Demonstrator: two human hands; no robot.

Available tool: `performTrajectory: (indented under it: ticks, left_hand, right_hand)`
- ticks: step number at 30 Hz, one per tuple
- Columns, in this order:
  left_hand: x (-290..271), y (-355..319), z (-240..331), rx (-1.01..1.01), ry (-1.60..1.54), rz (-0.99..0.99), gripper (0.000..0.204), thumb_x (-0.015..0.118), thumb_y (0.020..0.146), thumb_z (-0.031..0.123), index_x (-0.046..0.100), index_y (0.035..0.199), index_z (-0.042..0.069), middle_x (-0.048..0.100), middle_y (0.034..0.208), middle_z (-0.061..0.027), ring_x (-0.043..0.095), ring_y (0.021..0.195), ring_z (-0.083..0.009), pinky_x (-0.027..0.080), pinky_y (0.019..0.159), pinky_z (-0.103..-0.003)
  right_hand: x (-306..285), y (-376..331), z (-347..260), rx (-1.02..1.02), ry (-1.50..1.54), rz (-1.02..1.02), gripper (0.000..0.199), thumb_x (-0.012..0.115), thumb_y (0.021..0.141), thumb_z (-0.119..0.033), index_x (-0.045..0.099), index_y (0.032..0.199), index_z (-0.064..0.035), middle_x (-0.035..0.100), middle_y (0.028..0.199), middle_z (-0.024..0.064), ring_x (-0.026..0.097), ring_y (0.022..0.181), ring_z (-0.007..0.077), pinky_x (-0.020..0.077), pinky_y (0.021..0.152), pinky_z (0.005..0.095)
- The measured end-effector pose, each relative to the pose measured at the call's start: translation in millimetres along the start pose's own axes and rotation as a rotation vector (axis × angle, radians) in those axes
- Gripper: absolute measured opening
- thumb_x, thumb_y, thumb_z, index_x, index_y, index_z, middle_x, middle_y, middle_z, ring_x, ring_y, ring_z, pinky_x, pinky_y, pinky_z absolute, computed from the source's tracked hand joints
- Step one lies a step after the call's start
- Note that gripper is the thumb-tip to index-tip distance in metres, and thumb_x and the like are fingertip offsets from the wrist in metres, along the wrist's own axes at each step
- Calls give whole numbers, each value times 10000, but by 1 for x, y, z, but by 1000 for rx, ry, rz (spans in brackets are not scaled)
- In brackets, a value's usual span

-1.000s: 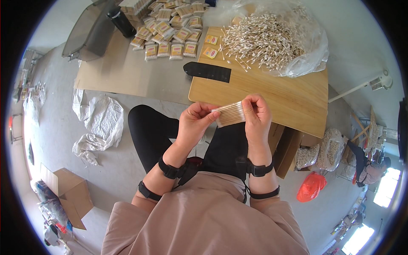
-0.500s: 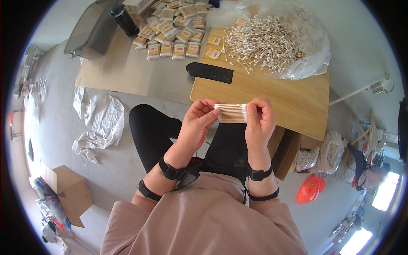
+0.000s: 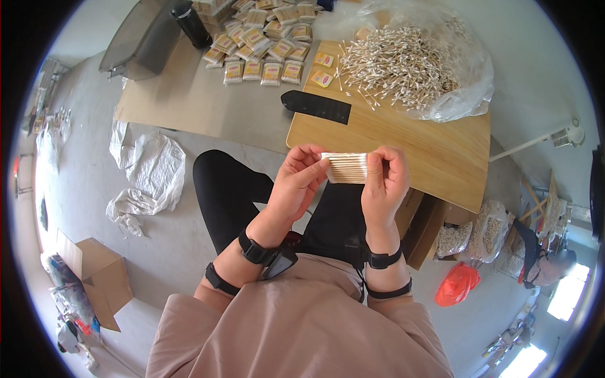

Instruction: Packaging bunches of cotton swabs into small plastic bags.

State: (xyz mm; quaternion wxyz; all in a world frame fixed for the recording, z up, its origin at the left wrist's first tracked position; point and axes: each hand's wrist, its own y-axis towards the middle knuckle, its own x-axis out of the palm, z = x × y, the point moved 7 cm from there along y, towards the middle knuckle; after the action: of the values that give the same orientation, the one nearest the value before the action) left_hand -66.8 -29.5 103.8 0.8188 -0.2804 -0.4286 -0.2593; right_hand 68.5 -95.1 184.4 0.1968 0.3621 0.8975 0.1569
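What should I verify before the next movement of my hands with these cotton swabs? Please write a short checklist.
1. Left hand holds one end of the swab bundle: ok.
2. Right hand holds the opposite end: ok.
3. Swabs in the bundle lie side by side: ok.
4. Two small yellow cards lie uncovered on the wooden tabletop: ok.
5. All loose swabs gathered in the pile: not ok, a few lie apart.
6. Exact bundle count: cannot tell.

Matt wooden swabs [image 3: 348,169], smooth wood tabletop [image 3: 441,157], glossy crinkled plastic bag [image 3: 472,94], black strip [image 3: 318,107] perhaps of plastic
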Motion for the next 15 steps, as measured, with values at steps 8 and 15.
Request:
performTrajectory:
  ticks: [8, 15]
  left_hand:
    - [-2, 2, 5, 55, 162, 44, 123, 601, 919, 11, 575, 1036, 39, 647, 1028, -54, 599, 908, -96, 492, 821, -232]
    - [-5, 1, 7, 46, 303, 37, 130, 632, 899, 0, 589, 1019, 23, 643, 1016, -37, 598, 902, -83, 491, 827, -218]
  right_hand:
    - [1, 0, 2, 21, 50, 10, 108, 606, 928, -78, 535, 863, -28, 523, 809, 45, 485, 707, 135, 410, 639, 241]
    - [-1, 2, 2, 17, 39, -13, 99, 610, 923, -71, 542, 869, -22, 533, 806, 45, 495, 711, 132, 418, 646, 242]
